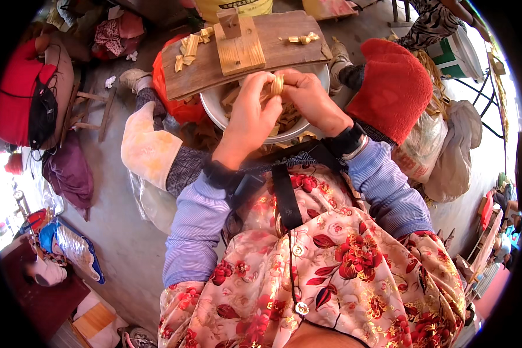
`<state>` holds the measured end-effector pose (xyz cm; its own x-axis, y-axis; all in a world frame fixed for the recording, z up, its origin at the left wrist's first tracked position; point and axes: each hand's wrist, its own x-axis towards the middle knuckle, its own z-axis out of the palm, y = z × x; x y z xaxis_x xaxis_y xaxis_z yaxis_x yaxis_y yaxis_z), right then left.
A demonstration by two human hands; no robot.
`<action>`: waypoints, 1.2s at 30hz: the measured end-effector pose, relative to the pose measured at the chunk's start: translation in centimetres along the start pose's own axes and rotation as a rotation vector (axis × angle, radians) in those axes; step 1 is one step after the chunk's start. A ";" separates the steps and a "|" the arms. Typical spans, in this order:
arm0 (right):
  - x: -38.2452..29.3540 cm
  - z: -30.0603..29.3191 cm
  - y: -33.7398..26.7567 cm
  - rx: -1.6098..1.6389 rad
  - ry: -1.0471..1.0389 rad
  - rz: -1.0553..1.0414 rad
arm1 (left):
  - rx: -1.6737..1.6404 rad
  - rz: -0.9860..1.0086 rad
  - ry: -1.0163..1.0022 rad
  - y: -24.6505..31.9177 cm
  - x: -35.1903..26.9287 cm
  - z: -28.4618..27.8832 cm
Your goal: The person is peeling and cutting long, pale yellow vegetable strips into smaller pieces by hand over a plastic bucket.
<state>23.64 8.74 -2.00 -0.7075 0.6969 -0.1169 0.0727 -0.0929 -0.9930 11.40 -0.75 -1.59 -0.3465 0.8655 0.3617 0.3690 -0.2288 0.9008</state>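
Observation:
Between my left hand (254,115) and my right hand (311,98) is a small folded strip of yellow plant material (277,85), pinched by the fingers of both. The hands are over the near edge of a wooden board (287,35), which lies across a white metal basin (209,104). Folded yellow pieces fill part of the basin. On the board sits a pale wood block (241,52) with a small upright piece (229,24) at its far end. A knotted yellow strip (304,38) rests at the right of the board, and several folded strips (190,48) lie at its left.
A red plastic bag (174,104) hangs beside the basin. A red cloth (391,87) covers my right knee, a cream one (148,145) my left. Woven sacks (426,148) stand at the right. A person in red (15,91) sits at the left by a wooden stool (91,106).

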 end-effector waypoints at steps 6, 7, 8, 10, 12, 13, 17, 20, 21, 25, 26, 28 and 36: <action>0.4 0.4 -0.5 -0.525 0.273 -0.557 | 0.079 -0.343 -0.019 -0.6 2.1 0.4; 0.5 0.5 -1.0 -0.504 0.311 -0.575 | 0.002 -0.423 -0.012 -1.5 2.1 0.7; 0.7 0.8 -1.4 -0.483 0.348 -0.593 | -0.197 -0.523 0.032 -2.9 1.6 1.3; 1.6 0.0 -0.9 -0.511 0.423 -0.658 | -0.508 -0.813 0.044 0.0 0.9 1.5; 2.1 -0.7 -0.5 -0.557 0.451 -0.658 | -0.708 -0.962 -0.013 3.2 -1.6 1.6; 2.2 -0.9 -0.4 -0.579 0.473 -0.653 | -0.807 -0.956 -0.085 2.8 -2.2 0.8; 1.3 -2.4 -2.2 0.204 0.160 -0.074 | 0.199 -0.292 -0.175 -0.3 -1.7 -2.0; 1.7 -4.4 -3.3 -0.246 0.091 -0.201 | 0.550 -0.067 -0.135 1.6 -0.2 -3.1; 1.8 -4.3 -3.7 -0.318 0.017 -0.202 | 0.551 -0.059 -0.145 1.7 0.1 -3.3; 2.4 -4.7 -3.6 -0.790 -0.263 -0.311 | 0.520 -0.072 -0.222 1.7 1.0 -3.6; 2.4 -5.0 -3.7 -0.811 -0.293 -0.341 | 0.504 -0.092 -0.282 1.6 1.3 -4.1; 2.1 -5.7 -4.2 -0.833 -0.379 -0.408 | 0.395 -0.170 -0.404 1.1 1.6 -5.4; 1.0 -6.9 -8.3 -0.676 -0.286 -0.089 | -0.167 -0.554 -0.504 1.1 2.0 -8.2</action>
<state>27.18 15.17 6.03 -0.8798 0.4602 -0.1191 0.3586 0.4781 -0.8017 4.05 -2.98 2.11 0.0072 0.9628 -0.2702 0.1068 0.2680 0.9575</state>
